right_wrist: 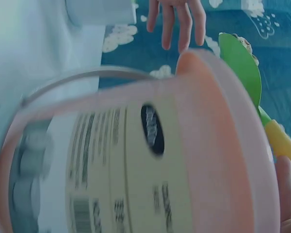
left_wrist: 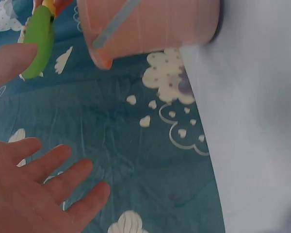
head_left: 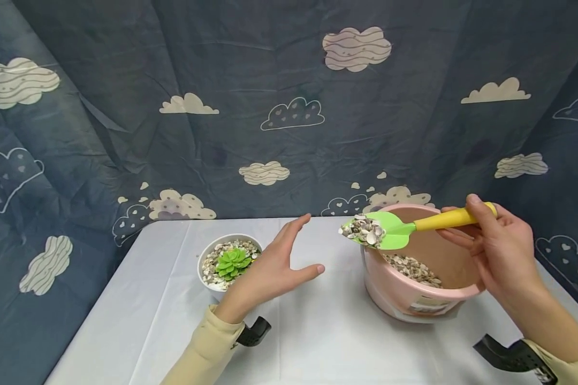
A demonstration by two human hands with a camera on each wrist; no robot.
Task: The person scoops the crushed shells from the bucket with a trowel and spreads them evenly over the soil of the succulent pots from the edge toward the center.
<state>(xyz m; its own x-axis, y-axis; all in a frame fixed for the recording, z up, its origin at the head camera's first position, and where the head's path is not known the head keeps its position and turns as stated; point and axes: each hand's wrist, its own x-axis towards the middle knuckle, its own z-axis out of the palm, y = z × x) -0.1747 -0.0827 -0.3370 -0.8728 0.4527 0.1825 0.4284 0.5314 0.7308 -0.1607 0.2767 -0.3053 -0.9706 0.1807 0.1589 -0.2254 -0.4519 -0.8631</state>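
Note:
My right hand (head_left: pixel 503 248) grips the yellow handle of a small trowel (head_left: pixel 397 230) above the rim of a pink bucket (head_left: pixel 390 299). The trowel's green blade bears a heap of small shells or pebbles (head_left: pixel 364 230). More of these pieces (head_left: pixel 414 270) lie in the bucket. My left hand (head_left: pixel 274 262) is raised over the table, thumb and fingers spread, holding nothing. Left of it stands a white pot (head_left: pixel 204 251) with a green succulent (head_left: pixel 233 262) amid similar pieces, partly hidden by that hand. In the left wrist view the trowel's blade (left_wrist: pixel 40 43) shows beyond my thumb.
A white cloth covers the table (head_left: pixel 318 342). Behind it hangs a dark blue curtain (head_left: pixel 289 144) printed with clouds. The bucket has a paper label (right_wrist: pixel 136 170) on its side and a grey carrying handle (right_wrist: pixel 94 74).

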